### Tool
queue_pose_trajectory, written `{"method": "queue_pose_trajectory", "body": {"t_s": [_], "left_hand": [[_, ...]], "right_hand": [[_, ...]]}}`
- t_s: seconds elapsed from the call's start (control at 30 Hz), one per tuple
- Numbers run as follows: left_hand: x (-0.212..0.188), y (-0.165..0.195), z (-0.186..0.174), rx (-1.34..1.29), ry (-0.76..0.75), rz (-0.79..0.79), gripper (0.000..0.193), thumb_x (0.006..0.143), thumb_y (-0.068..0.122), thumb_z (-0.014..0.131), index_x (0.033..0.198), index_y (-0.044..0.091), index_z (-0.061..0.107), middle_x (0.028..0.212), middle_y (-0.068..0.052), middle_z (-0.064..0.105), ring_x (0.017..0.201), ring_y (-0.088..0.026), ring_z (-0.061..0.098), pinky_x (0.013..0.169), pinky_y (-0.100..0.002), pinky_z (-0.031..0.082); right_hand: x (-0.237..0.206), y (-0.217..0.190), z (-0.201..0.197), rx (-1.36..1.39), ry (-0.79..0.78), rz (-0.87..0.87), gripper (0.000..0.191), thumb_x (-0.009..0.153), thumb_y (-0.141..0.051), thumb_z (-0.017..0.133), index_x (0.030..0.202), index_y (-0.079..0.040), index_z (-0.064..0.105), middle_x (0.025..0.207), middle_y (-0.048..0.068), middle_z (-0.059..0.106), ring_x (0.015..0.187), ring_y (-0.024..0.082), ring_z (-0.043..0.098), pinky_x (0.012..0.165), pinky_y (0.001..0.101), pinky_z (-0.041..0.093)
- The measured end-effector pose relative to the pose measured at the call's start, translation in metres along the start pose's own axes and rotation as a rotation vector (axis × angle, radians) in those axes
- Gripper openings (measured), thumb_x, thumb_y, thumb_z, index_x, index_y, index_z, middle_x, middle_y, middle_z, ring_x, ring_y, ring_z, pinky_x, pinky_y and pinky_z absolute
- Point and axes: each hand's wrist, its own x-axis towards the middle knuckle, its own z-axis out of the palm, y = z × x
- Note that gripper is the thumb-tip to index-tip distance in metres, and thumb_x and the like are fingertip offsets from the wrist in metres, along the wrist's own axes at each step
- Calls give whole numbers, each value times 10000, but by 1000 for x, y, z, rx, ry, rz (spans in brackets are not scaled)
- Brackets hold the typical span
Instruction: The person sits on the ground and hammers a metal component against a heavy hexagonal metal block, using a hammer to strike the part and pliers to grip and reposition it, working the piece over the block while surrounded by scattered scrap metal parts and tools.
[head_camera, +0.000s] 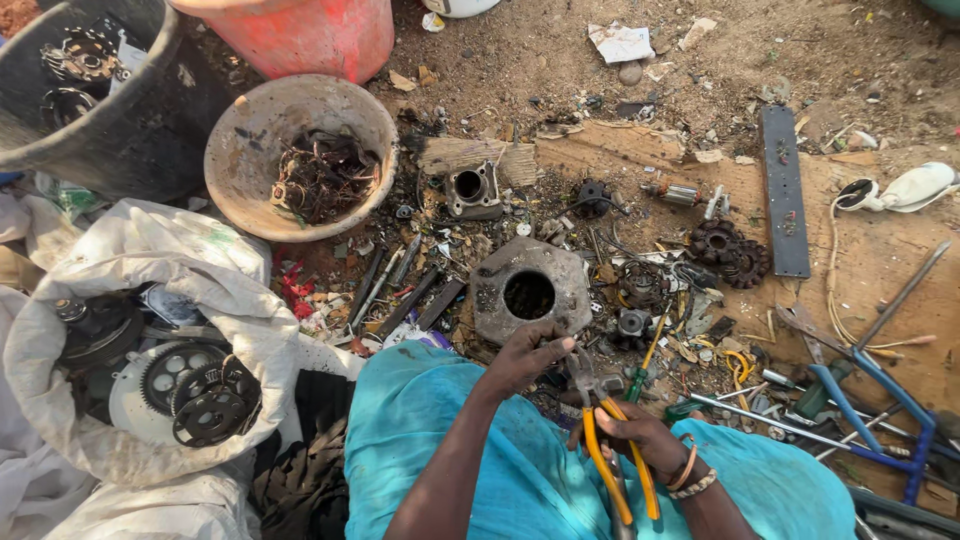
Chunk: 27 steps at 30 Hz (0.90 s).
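1. Right hand (640, 435) wrapped round yellow-handled pliers (610, 440); steel jaws point up-left, handles run down over teal cloth (450, 450).
2. Left hand (525, 355) pinched shut at the plier tips on a small part; part too small to identify.
3. Hexagonal metal block (530, 290) with round centre hole, rusty and pitted, on the ground just beyond the left hand.
4. Worn plastic basin (300, 150), dusty, holding tangled dark wire scrap.
5. White woven sack (150, 300), crumpled, open on toothed discs and black round parts.
6. Blue-handled cutter (880, 420) cut off at right edge.
7. Black tub (90, 100) cropped top-left; contents murky.
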Motion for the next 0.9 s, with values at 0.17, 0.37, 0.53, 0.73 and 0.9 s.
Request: {"method": "queue_pose_trajectory", "body": {"t_s": [0.17, 0.37, 0.53, 0.73, 0.9], "left_hand": [[-15, 4, 0, -56, 177, 87, 302, 1045, 331, 629, 988, 46, 707, 837, 53, 648, 797, -22, 548, 710, -261, 479], [-74, 22, -64, -173, 546, 79, 280, 1031, 333, 646, 982, 62, 697, 755, 26, 609, 655, -56, 510, 562, -250, 399], [-196, 52, -229, -250, 1178, 53, 187, 963, 289, 695, 937, 104, 713, 726, 26, 622, 517, -15, 463, 404, -180, 301], [-276, 69, -368, -414, 1464, -102, 151, 990, 275, 625, 939, 138, 662, 716, 23, 618, 453, -75, 409, 397, -241, 276], [-227, 51, -347, -550, 1441, -5, 224, 1010, 321, 594, 992, 104, 645, 731, 28, 561, 458, -61, 421, 408, -237, 296]], "right_hand": [[9, -3, 3, 45, 41, 123, 557, 934, -388, 564, 1371, -42, 576, 1043, 198, 782, 660, 177, 641, 562, 300, 516], [8, 4, -11, 5, 142, 137, 577, 944, -362, 557, 1374, 23, 574, 1083, 249, 758, 835, 252, 740, 681, 372, 584], [6, -4, -53, 159, 480, 46, 419, 991, -334, 476, 1286, -63, 596, 1068, 198, 762, 853, 271, 719, 609, 370, 511], [22, -50, -124, -486, 832, 240, 452, 1051, -348, 573, 1103, 74, 724, 989, 223, 797, 852, 305, 735, 783, 426, 568], [31, -35, -145, -928, 1093, 478, 635, 957, -570, 658, 1039, 11, 902, 977, 250, 784, 923, 423, 761, 906, 527, 572]]}}
